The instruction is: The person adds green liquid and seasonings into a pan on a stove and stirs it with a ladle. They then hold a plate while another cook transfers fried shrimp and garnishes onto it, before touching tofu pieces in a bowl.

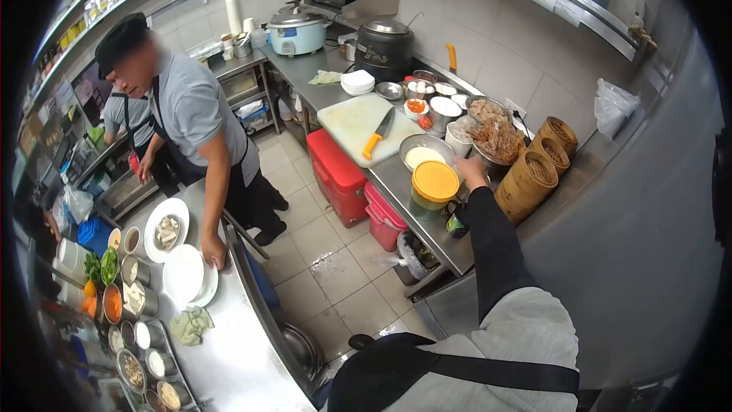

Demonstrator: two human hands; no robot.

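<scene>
My right hand [473,172] reaches out over the steel counter in a black sleeve. Its fingers look curled together; what they hold, if anything, is too small to make out. Just left of the hand stands a tub with a yellow lid [435,181]. Behind that tub is a metal bowl of pale liquid [421,156]. Beyond my fingers sits a bowl heaped with brown shredded food [496,139]. A knife with a yellow handle [378,133] lies on the white cutting board [341,117]. My left hand is out of view.
Bamboo steamers [526,186] stand right of my arm. A red cool box [336,179] and a red bin [383,219] sit under the counter. Across the aisle, a co-worker [191,99] leans on the other steel table [248,370], beside white plates [184,273] and several ingredient tins.
</scene>
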